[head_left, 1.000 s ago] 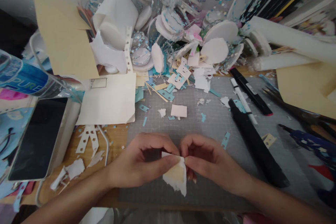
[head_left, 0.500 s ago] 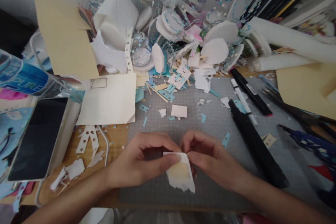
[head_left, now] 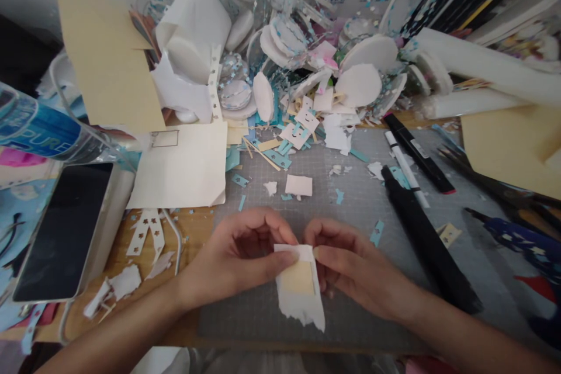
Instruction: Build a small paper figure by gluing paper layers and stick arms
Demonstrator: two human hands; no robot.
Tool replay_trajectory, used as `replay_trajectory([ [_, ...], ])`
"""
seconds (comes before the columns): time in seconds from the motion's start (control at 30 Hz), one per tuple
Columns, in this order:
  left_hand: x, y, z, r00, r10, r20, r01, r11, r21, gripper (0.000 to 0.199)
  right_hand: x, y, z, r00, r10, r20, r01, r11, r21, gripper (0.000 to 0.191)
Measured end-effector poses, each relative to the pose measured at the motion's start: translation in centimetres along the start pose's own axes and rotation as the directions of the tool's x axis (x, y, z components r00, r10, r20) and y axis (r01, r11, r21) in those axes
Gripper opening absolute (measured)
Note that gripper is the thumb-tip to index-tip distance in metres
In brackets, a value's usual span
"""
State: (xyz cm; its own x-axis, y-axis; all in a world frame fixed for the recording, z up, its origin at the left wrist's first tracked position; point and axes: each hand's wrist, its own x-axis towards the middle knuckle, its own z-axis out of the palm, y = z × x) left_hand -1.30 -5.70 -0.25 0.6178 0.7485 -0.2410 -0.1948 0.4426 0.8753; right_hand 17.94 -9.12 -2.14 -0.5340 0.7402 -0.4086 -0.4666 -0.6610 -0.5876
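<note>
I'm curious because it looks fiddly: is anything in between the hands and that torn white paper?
Nothing visible is. The left hand pinches the white paper near its top. The right hand is at its upper right edge; whether it grips there is unclear.

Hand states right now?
Left hand: closed, pinching torn-edged white paper with cream rectangle.
Right hand: curled at the paper's upper right corner; grip on it cannot be told.

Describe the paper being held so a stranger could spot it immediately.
Find the gray mat, then the left hand and right hand over its near side. The left hand pinches the paper. Unlike the scraps farther back, it shows a yellow rectangle on white, above a ragged bottom edge.
</note>
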Motion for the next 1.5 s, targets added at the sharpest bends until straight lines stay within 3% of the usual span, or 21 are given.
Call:
replay_trajectory([
  [0.3,-0.1,0.1,0.0,0.992,0.110,-0.065,-0.102,0.989,0.111,0.008,-0.2,-0.2,0.1,0.998,0.032,0.053,-0.035,0.998,0.053,0.026],
  [0.67,-0.4,0.2,0.1,0.980,0.194,-0.040,-0.178,0.951,0.253,0.017,0.0,0.4,-0.2,0.996,-0.057,0.065,0.062,0.995,-0.079,0.020],
  [1.07,-0.6,-0.1,0.1,0.929,0.367,0.038,-0.336,0.800,0.497,0.012,-0.1,-0.5,0.8,0.989,-0.146,-0.013,0.135,0.945,-0.298,0.029],
  [1.37,-0.7,-0.5,0.0,0.882,0.449,0.143,-0.436,0.662,0.610,0.022,-0.2,-0.1,0.5,0.968,-0.251,-0.011,0.224,0.882,-0.416,0.010],
  [1.5,-0.9,-1.3,-0.1,0.865,0.482,0.139,-0.464,0.664,0.586,0.027,-0.1,-0.1,0.4,0.951,-0.310,0.008,0.278,0.840,-0.466,0.006],
])
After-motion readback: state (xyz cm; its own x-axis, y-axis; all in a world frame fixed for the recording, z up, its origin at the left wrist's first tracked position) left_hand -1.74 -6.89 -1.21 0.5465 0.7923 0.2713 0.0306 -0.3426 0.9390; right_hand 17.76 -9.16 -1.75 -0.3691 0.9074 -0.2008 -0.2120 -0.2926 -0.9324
